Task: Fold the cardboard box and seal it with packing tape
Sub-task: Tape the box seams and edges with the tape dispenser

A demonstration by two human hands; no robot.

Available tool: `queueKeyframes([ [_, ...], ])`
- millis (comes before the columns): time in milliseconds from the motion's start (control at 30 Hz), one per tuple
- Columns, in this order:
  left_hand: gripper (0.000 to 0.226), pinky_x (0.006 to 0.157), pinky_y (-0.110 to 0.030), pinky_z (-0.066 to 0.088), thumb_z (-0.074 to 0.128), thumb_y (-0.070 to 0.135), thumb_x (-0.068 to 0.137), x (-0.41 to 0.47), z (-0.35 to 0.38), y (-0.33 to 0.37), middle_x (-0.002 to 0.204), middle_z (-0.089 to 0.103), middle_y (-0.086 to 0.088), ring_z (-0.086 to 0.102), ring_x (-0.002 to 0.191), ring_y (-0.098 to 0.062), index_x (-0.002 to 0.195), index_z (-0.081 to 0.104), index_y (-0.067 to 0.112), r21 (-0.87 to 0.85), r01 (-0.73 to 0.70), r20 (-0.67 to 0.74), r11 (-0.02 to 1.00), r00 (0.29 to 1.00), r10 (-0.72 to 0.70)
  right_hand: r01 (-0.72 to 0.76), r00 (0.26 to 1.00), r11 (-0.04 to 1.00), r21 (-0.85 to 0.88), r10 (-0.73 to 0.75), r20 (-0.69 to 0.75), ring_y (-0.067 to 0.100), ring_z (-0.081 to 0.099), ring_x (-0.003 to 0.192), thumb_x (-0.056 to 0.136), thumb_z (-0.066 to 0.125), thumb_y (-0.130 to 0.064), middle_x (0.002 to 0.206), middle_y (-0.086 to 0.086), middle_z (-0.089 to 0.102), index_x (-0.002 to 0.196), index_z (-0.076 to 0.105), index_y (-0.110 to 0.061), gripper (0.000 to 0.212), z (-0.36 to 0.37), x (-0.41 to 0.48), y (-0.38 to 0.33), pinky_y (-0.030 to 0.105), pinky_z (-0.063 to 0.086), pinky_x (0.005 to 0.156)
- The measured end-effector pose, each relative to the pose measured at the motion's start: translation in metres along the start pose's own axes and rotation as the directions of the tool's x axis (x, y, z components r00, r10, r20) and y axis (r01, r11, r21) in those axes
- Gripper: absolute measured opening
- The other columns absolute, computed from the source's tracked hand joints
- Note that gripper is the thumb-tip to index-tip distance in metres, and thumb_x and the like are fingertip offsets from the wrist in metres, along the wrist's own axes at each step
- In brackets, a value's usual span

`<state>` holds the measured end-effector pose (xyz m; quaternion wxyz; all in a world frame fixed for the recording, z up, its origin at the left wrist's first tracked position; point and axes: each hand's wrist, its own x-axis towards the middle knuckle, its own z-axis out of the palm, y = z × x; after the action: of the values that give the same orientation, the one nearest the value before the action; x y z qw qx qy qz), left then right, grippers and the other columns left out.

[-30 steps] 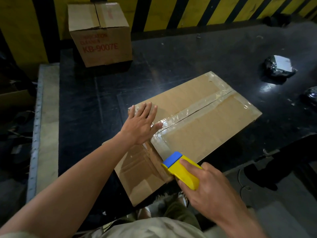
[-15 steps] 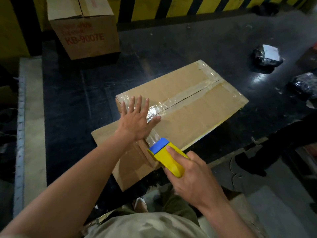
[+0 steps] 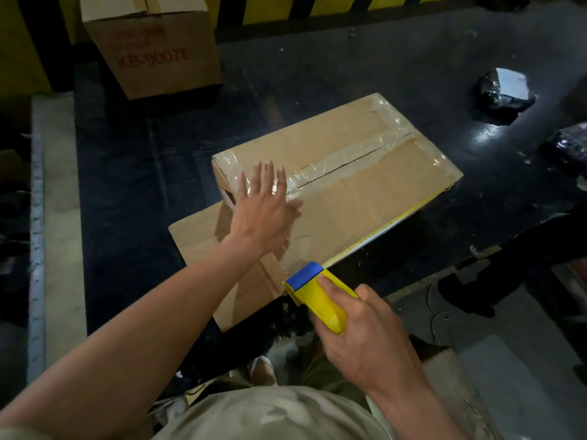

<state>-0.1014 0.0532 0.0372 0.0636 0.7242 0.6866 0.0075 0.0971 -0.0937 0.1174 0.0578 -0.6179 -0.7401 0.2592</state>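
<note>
A brown cardboard box [image 3: 365, 192] lies on a black table [image 3: 317, 77], its top flaps closed. Clear tape runs along the centre seam and across the near-left edge. One side flap [image 3: 203, 236] sticks out flat at the near left. My left hand [image 3: 266, 208] rests flat, fingers spread, on the taped near-left end of the top. My right hand [image 3: 359, 331] grips a yellow tape dispenser with a blue head [image 3: 317, 290] at the box's near corner, over the table's front edge. A strip of clear tape stretches from the dispenser up to the box.
A second cardboard box [image 3: 152, 49] printed KB-9007E stands at the back left. Two black-wrapped parcels [image 3: 502, 90] [image 3: 568, 147] lie at the right of the table. A pale ledge [image 3: 60, 217] runs along the left. A yellow-and-black striped wall [image 3: 317, 4] stands behind.
The view has shifted, so the box sits a little higher and more to the right. My left hand has slid along the tape on the near-left end. The dispenser stays at the near corner.
</note>
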Motion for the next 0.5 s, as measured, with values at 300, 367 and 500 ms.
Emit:
queueKeyframes([
  [300, 0.090, 0.124, -0.055, -0.010, 0.000, 0.079, 0.093, 0.013, 0.010, -0.005, 0.170, -0.012, -0.012, -0.016, 0.155, -0.029, 0.163, -0.005, 0.022, -0.049, 0.006, 0.070, 0.999, 0.998, -0.003, 0.022, 0.998, 0.999, 0.050, -0.018, -0.064, 0.014, 0.049, 0.072, 0.087, 0.057, -0.059, 0.085, -0.009, 0.039, 0.144, 0.035, -0.047, 0.063, -0.001, -0.004, 0.005, 0.026, 0.041, 0.064],
  [367, 0.090, 0.124, -0.055, -0.010, -0.001, 0.079, 0.093, 0.016, 0.010, -0.006, 0.169, -0.014, -0.012, -0.018, 0.155, -0.030, 0.163, -0.006, 0.023, -0.049, -0.002, 0.075, 0.999, 0.997, 0.006, 0.012, 0.997, 0.998, 0.055, -0.008, -0.071, 0.016, 0.050, 0.072, 0.086, 0.058, -0.061, 0.084, -0.008, 0.040, 0.144, 0.036, -0.046, 0.064, 0.000, -0.007, 0.008, 0.028, 0.043, 0.064],
  [500, 0.090, 0.123, -0.054, -0.012, 0.000, 0.079, 0.094, 0.015, 0.009, -0.006, 0.169, -0.013, -0.013, -0.017, 0.155, -0.030, 0.163, -0.006, 0.022, -0.044, 0.007, 0.071, 0.999, 0.997, -0.003, 0.004, 0.998, 0.998, 0.058, 0.000, -0.064, 0.014, 0.051, 0.073, 0.088, 0.055, -0.061, 0.084, -0.009, 0.040, 0.145, 0.033, -0.047, 0.064, 0.004, -0.009, 0.008, 0.032, 0.048, 0.064],
])
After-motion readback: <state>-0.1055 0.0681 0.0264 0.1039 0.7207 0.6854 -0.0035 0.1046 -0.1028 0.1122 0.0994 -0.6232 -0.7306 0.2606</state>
